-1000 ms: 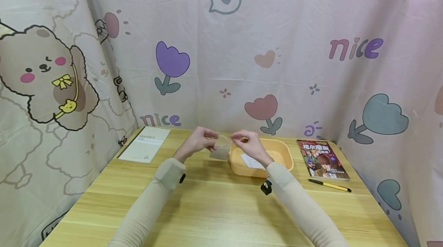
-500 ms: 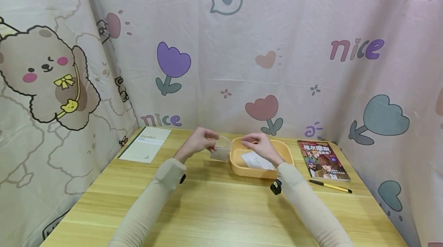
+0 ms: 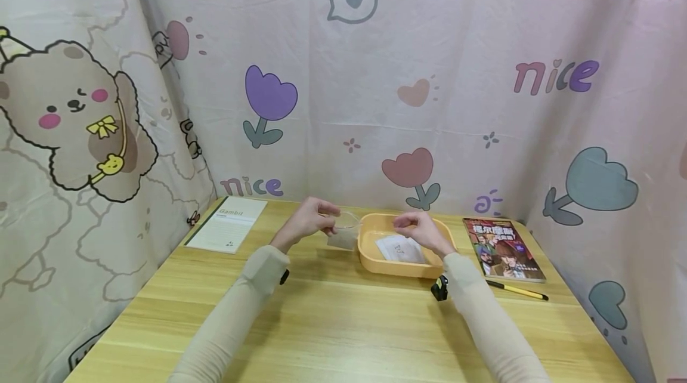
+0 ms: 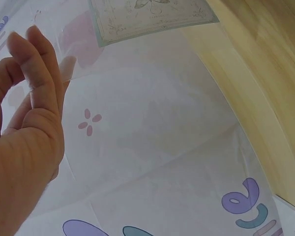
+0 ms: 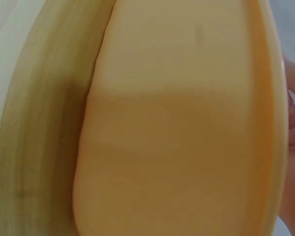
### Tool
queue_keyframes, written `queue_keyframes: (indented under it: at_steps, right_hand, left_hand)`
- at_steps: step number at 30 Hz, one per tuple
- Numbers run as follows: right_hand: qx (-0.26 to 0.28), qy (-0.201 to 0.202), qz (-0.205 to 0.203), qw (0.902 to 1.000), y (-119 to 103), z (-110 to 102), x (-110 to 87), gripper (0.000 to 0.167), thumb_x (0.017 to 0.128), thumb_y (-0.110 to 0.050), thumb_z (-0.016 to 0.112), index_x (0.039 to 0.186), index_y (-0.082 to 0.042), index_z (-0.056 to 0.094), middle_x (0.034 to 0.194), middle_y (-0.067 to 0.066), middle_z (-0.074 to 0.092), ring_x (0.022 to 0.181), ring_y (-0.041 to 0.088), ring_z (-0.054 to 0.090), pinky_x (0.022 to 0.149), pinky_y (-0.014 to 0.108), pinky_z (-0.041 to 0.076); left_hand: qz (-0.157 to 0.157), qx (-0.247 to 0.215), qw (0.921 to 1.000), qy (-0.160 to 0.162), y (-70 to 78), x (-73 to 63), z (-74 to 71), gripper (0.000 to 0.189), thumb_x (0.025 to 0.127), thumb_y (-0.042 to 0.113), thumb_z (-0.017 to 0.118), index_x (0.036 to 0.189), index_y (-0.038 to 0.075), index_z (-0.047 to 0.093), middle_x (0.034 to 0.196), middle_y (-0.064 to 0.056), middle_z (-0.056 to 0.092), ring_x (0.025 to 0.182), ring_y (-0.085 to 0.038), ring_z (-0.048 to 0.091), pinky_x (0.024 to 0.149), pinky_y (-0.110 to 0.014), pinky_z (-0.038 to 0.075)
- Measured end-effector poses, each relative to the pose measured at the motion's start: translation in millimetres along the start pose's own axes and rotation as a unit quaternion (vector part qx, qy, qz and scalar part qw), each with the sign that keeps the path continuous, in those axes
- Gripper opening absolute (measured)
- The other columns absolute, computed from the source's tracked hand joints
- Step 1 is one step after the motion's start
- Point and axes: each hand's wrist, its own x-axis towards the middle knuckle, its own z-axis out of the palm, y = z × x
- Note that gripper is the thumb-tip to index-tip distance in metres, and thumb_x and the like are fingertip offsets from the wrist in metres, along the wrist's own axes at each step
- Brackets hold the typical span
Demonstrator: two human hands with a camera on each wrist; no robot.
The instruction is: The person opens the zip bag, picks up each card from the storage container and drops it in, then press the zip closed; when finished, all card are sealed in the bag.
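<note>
My left hand (image 3: 307,221) pinches the rim of a clear plastic bag (image 3: 343,234), whose mouth gapes in a loop toward the right. A printed card with a greenish border (image 4: 155,22) shows at the bag's lower part in the left wrist view. My right hand (image 3: 421,234) hovers over the orange basket (image 3: 370,265), its fingers loosely bent, with nothing visible between them. White printed papers (image 3: 399,249) lie in the basket below it. In the right wrist view the basket's side fills most of the picture, and only part of the right hand (image 5: 294,162) shows.
A notepad (image 3: 228,225) lies at the table's back left. To the right are a comic-style book (image 3: 504,249) and a yellow pen with a black cap (image 3: 519,292). A patterned curtain (image 3: 322,102) hangs behind the wooden table (image 3: 343,329).
My right hand has left the bag's rim and moved right, over the basket, uncovering more of the papers. The left hand still holds the bag in about the same place.
</note>
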Motion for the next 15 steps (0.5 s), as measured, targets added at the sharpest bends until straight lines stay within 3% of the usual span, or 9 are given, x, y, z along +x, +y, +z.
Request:
queue_keyframes:
  at_steps: [3, 6, 11, 15]
  right_hand:
    - [-0.008, 0.0, 0.003, 1.0, -1.0, -2.6, -3.8, 0.028, 0.087, 0.004, 0.068, 0.114, 0.01, 0.066, 0.107, 0.029, 0.068, 0.093, 0.029, 0.066, 0.074, 0.021, 0.055]
    - [-0.022, -0.01, 0.019, 0.9995, -2.4, -5.2, -7.2, 0.03, 0.086, 0.005, 0.067, 0.116, 0.01, 0.066, 0.11, 0.029, 0.067, 0.098, 0.036, 0.063, 0.08, 0.027, 0.056]
    - [-0.077, -0.03, 0.061, 0.9947, 16.6, -6.7, -7.6, 0.034, 0.084, -0.001, 0.072, 0.118, 0.001, 0.068, 0.114, 0.019, 0.069, 0.105, 0.032, 0.063, 0.091, 0.042, 0.055]
    - [-0.092, -0.041, 0.09, 0.9908, 23.1, -5.4, -9.1, 0.036, 0.083, -0.002, 0.074, 0.119, -0.003, 0.069, 0.119, 0.016, 0.069, 0.113, 0.034, 0.061, 0.102, 0.05, 0.049]
  left_hand:
    - [0.001, 0.001, 1.0, 0.0, 0.9, 0.7, 0.3, 0.037, 0.085, -0.007, 0.06, 0.122, -0.012, 0.061, 0.119, -0.027, 0.066, 0.067, -0.019, 0.071, 0.076, -0.047, 0.062]
    - [-0.002, -0.001, 1.0, 0.0, 1.7, 2.0, 0.3, 0.038, 0.085, -0.007, 0.06, 0.123, -0.011, 0.061, 0.119, -0.026, 0.066, 0.066, -0.017, 0.07, 0.073, -0.042, 0.063]
    - [-0.005, -0.003, 1.0, 0.001, 1.0, 2.4, 0.6, 0.037, 0.085, -0.008, 0.06, 0.122, -0.011, 0.062, 0.12, -0.026, 0.066, 0.066, -0.016, 0.07, 0.071, -0.04, 0.063]
    - [-0.006, -0.005, 1.0, 0.004, 0.6, 2.6, 1.4, 0.036, 0.085, -0.008, 0.061, 0.12, -0.009, 0.064, 0.119, -0.025, 0.066, 0.065, -0.016, 0.07, 0.07, -0.038, 0.063]
